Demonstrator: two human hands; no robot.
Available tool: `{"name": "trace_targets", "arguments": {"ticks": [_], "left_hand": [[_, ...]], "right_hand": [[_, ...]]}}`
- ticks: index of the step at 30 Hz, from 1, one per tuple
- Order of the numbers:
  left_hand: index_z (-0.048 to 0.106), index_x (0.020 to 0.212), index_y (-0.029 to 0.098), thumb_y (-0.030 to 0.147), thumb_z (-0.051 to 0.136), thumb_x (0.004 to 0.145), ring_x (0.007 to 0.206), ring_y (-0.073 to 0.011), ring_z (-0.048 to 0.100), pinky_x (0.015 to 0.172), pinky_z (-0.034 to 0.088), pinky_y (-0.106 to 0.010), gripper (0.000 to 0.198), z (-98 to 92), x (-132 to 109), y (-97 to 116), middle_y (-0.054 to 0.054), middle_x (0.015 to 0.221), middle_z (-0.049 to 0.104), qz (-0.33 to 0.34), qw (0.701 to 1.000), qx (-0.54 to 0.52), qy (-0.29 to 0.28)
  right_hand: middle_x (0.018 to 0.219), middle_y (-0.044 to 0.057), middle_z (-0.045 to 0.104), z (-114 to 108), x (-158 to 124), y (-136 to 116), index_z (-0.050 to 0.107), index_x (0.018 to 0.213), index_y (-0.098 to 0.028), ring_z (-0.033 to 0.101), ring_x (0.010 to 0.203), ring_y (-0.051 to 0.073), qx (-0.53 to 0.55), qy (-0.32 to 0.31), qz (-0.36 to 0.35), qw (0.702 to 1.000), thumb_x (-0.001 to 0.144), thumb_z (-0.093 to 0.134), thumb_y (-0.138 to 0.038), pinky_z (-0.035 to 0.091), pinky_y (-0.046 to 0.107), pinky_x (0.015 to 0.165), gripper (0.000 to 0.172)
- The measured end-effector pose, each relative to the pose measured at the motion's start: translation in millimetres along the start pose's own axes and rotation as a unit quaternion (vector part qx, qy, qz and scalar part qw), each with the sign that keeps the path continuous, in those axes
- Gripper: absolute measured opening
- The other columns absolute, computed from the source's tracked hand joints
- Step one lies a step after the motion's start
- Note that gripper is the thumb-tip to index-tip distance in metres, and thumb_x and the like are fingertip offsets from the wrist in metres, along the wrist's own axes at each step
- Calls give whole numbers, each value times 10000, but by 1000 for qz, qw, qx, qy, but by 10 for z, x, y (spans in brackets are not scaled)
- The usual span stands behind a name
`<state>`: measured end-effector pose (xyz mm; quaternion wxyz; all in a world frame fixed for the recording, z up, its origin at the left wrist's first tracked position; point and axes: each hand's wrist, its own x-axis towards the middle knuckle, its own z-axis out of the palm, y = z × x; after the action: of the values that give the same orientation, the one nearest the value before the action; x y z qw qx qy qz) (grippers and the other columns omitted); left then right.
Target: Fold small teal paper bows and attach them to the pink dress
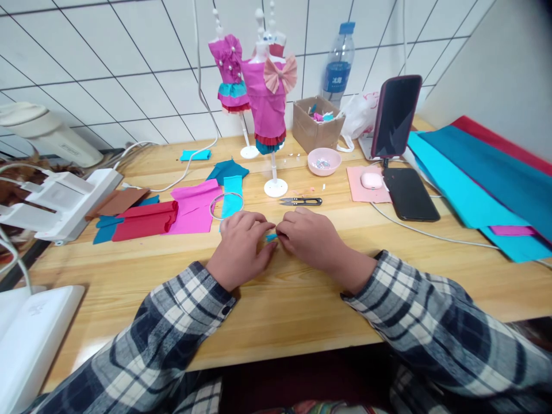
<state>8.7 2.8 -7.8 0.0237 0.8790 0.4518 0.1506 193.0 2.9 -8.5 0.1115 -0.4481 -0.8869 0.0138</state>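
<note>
A small blue piece of crepe paper (271,237) lies between my hands, low over the table. My right hand (308,234) pinches its right end, with the fingers curled in. My left hand (242,246) is on its other side, thumb and forefinger apart around the piece; whether they touch it I cannot tell. Just beyond the left hand, a metal ring (211,208) rests partly on a light blue paper strip (233,202). Black thread snips (302,202) lie beyond my right hand. Behind them stands a small dress form (268,106) in pink paper with a bow.
Folded red paper (146,221) and pink paper (194,207) lie left. Farther back are another dress form (233,69), a pink bowl (324,162), a cardboard box (317,129) and a bottle (338,69). Phones (411,194), cables and large blue sheets (466,178) occupy the right.
</note>
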Motion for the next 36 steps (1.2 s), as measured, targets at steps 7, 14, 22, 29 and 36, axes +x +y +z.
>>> {"name": "trace_targets", "arguments": {"ticks": [7, 14, 22, 29, 36], "left_hand": [[724, 905, 269, 316, 554, 865, 1180, -314, 446, 933, 267, -538, 181, -43, -13, 18, -59, 1183, 622, -12, 999, 35, 33], [729, 821, 269, 277, 595, 837, 1163, -318, 447, 928, 249, -550, 135, -58, -24, 21, -58, 1157, 629, -16, 998, 44, 49], [743, 810, 268, 224, 584, 826, 1035, -280, 526, 888, 330, -510, 166, -86, -18, -20, -59, 987, 663, 5, 999, 6, 33], [721, 790, 195, 268, 603, 805, 894, -211, 632, 846, 495, -396, 140, -89, -18, -259, -67, 899, 702, -63, 978, -181, 87], [716, 773, 216, 366, 617, 794, 863, -226, 683, 859, 507, -444, 182, -89, -21, -245, -55, 877, 753, -162, 962, -211, 71]], "right_hand": [[856, 70, 598, -26, -11, -22, 633, 862, -153, 469, 816, 211, -44, 25, -47, 998, 923, 433, -170, 316, 325, 676, 210], [842, 71, 602, -24, -12, -12, 641, 883, -150, 457, 775, 200, -56, 30, -83, 994, 932, 405, -152, 330, 332, 704, 241], [856, 57, 655, -102, -6, 52, 675, 885, -175, 523, 814, 188, 17, 21, -56, 998, 928, 459, -205, 362, 310, 719, 223], [895, 29, 700, -437, -168, 794, 720, 925, -216, 605, 841, 164, 131, 62, 128, 981, 850, 595, -274, 425, 274, 737, 157], [918, 43, 695, -256, -143, 660, 737, 918, -234, 587, 948, 199, 98, -57, 88, 990, 835, 593, -288, 433, 313, 845, 175]]}}
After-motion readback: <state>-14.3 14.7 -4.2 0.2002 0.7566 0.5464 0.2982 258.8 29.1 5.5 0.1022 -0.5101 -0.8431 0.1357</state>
